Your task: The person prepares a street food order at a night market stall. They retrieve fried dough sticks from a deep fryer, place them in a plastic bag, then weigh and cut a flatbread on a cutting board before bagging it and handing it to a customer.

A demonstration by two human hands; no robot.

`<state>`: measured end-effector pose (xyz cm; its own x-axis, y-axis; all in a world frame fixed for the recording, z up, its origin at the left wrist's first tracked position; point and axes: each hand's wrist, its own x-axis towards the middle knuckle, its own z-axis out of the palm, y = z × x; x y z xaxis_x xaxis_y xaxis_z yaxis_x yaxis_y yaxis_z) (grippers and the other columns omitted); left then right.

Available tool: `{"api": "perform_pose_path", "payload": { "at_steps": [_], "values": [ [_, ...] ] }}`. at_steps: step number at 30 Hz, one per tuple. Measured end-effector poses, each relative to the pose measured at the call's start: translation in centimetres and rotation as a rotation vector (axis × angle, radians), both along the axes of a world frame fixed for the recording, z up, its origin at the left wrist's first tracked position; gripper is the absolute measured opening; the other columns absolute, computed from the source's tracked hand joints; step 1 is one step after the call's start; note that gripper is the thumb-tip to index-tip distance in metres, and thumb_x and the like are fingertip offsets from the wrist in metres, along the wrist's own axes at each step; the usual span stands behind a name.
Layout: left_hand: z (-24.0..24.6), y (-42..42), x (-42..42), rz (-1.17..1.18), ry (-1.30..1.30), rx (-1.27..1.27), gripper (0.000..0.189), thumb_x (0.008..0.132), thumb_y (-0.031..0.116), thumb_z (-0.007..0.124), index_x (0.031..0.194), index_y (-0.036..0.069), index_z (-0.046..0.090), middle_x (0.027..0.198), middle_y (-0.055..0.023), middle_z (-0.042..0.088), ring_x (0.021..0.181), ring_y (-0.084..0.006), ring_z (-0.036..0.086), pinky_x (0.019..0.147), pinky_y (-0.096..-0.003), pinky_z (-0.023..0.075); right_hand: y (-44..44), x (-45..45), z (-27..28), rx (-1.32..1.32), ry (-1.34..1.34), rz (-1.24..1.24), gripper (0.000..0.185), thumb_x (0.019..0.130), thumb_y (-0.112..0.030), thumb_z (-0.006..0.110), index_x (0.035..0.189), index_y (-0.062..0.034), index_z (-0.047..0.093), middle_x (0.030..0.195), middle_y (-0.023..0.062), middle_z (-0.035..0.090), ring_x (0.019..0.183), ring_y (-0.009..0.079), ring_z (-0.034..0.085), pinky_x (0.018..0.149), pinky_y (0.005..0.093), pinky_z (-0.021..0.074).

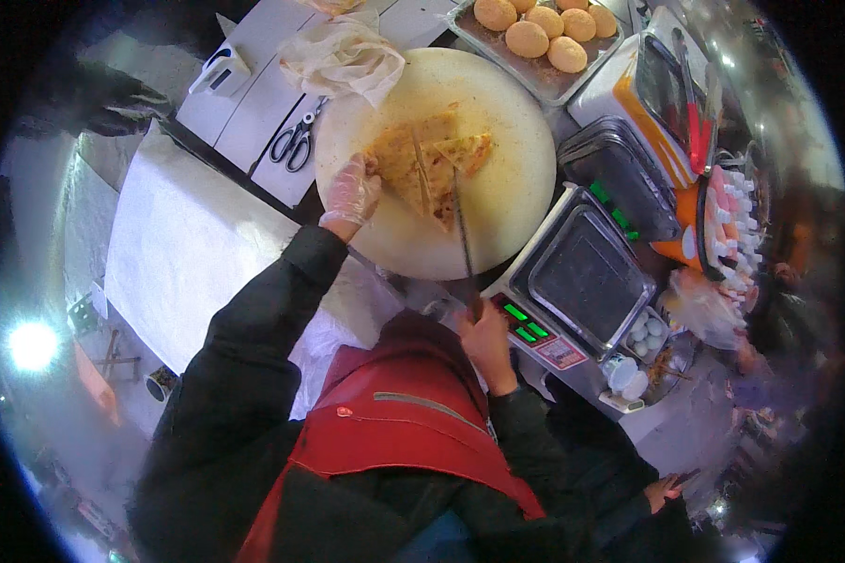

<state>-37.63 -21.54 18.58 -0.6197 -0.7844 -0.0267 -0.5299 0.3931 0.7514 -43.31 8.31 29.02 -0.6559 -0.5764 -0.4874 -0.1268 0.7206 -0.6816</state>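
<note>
A browned, filled flatbread [399, 158] lies on a round, pale cutting board [521, 204], cut into several pieces with gaps between them. One wedge [470, 150] sits at its right side. My left hand [353, 191], in a clear plastic glove, holds the flatbread by its left edge. In my right hand [487, 341], which looks bare, is the handle of a knife [464, 236]. The narrow blade points away from me across the board, its tip at the lower edge of the wedge.
Beside the board's left rim lie black-handled scissors [296, 144] and a crumpled bag [341, 56]. A metal tray [556, 84] of round buns touches its far right side. To the right stands a digital scale [591, 274] with a tray on top. Another person's hand [662, 492] shows lower right.
</note>
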Motion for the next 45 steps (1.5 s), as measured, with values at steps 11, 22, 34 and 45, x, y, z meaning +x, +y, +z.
{"api": "perform_pose_path", "payload": {
  "at_steps": [11, 22, 34, 45],
  "values": [
    [1.4, -6.7, -3.1, -0.18, 0.039, -0.002, 0.024, 0.089, 0.012, 0.054, 0.111, 0.009, 0.059, 0.104, -0.0168, 0.065, 0.099, -0.0376, 0.062, 0.088, -0.0442, 0.049, -1.1, 0.8, 2.7, 0.059, -0.075, 0.152, 0.035, 0.083, -0.025, 0.069, 0.107, -0.0004, 0.061, 0.09, 0.0234, 0.066, 0.086, 0.0424, 0.063, 0.073, 0.0458, 0.0503],
    [7.3, -8.6, -11.7, -0.94, 0.145, -0.682, 0.041, 0.082, 0.001, 0.059, 0.122, 0.01, 0.058, 0.119, -0.0162, 0.058, 0.106, -0.0337, 0.058, 0.088, -0.0372, 0.0483, -11.8, -4.4, -4.2, -0.093, -0.246, -0.102, 0.025, 0.086, -0.022, 0.065, 0.077, -0.005, 0.048, 0.058, 0.0049, 0.05, 0.043, 0.0167, 0.047, 0.041, 0.0331, 0.0384],
    [3.5, -8.6, -13.4, -1.022, -0.188, -0.931, 0.006, 0.079, 0.006, 0.055, 0.08, 0.008, 0.06, 0.082, -0.0096, 0.059, 0.08, -0.0283, 0.059, 0.074, -0.0357, 0.0498, -12.7, -4.5, -6.3, 0.04, -0.111, -0.074, 0.03, 0.081, -0.024, 0.068, 0.094, 0.0034, 0.065, 0.086, 0.0263, 0.066, 0.086, 0.044, 0.064, 0.073, 0.0473, 0.0501],
    [2.7, -8.3, -12.2, -1.154, 0.015, -0.808, 0.006, 0.081, 0.008, 0.056, 0.077, 0.007, 0.06, 0.079, -0.009, 0.059, 0.076, -0.0292, 0.059, 0.069, -0.0381, 0.0496, -11.5, -2.3, -6.2, -0.041, -0.03, -0.07, 0.03, 0.081, -0.024, 0.066, 0.094, 0.0031, 0.064, 0.086, 0.0271, 0.066, 0.087, 0.0444, 0.064, 0.075, 0.049, 0.0499]
  ]
}}
